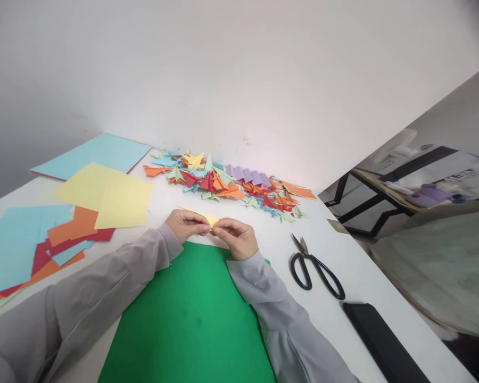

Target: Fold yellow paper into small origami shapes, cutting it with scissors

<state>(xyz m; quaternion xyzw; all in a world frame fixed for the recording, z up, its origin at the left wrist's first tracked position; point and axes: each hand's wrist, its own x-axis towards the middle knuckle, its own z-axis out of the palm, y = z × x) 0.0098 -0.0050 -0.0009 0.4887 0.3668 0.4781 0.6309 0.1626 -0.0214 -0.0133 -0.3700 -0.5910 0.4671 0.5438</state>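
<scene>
Between both hands is a small folded piece of yellow paper (212, 219), held above the far edge of a green sheet (191, 314). My left hand (187, 224) is closed, its thumb and fingers pinching the paper's left part. From the other side my right hand (238, 237) pinches the paper's right end. The fingers partly cover the paper, so its full shape is hidden. Just beyond the hands lies a heap of folded paper pieces (207, 182) in orange, red, yellow, light green and blue, with purple ones (249, 175) behind.
Black-handled scissors (303, 255) lie at the right, blades pointing away, above a black flat object (383, 340). At left are yellow sheets (112, 194), a light blue sheet (96, 154) and coloured scraps (74, 226). A wall (223, 80) stands behind the white table (315, 330).
</scene>
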